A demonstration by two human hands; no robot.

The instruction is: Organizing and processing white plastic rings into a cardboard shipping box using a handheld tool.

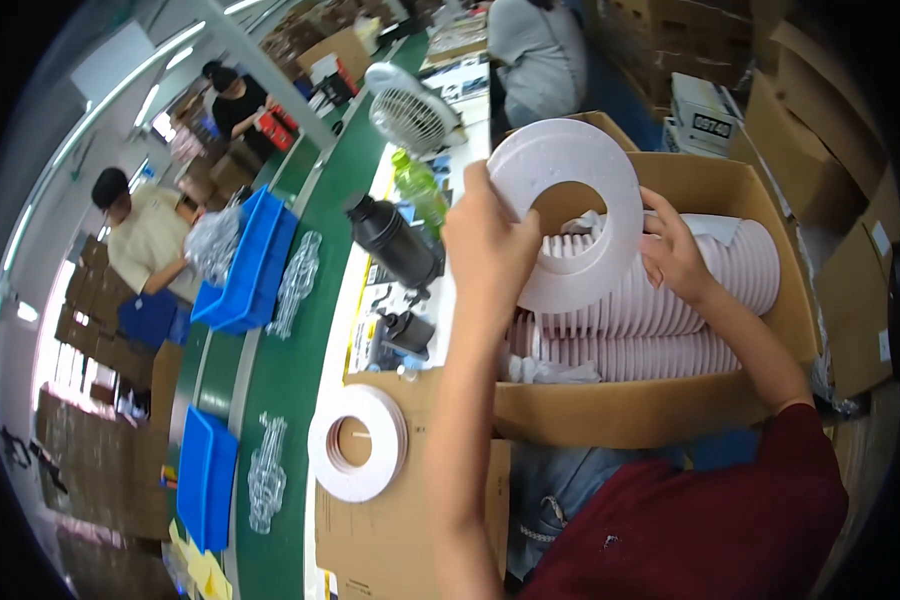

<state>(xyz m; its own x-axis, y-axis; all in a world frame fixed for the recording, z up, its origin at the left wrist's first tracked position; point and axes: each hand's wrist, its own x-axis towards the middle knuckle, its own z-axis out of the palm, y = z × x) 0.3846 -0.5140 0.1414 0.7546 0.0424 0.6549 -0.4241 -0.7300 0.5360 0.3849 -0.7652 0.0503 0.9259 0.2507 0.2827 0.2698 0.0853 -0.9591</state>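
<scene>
Over an open cardboard box (610, 425), I hold up flat white rings (620, 235), at least two overlapping, with a wide round hole in the middle. My left hand (492, 240) grips their left edge, its thumb on the near face. At the right edge, my right hand (678, 250) has curled fingers against the rim. Rows of similar pale rings (630, 357) lie packed on edge inside the box, partly in clear plastic. Left of my left forearm, a small stack of white rings (320, 445) lies flat on a cardboard sheet (370, 540).
Beyond my left hand stand a black bottle (395, 240), a green bottle (420, 190) and a white fan (410, 112). A green conveyor (305, 400) carries blue bins (207, 480) and clear plastic bundles (267, 475). Several people work farther off, including a person in beige (150, 240).
</scene>
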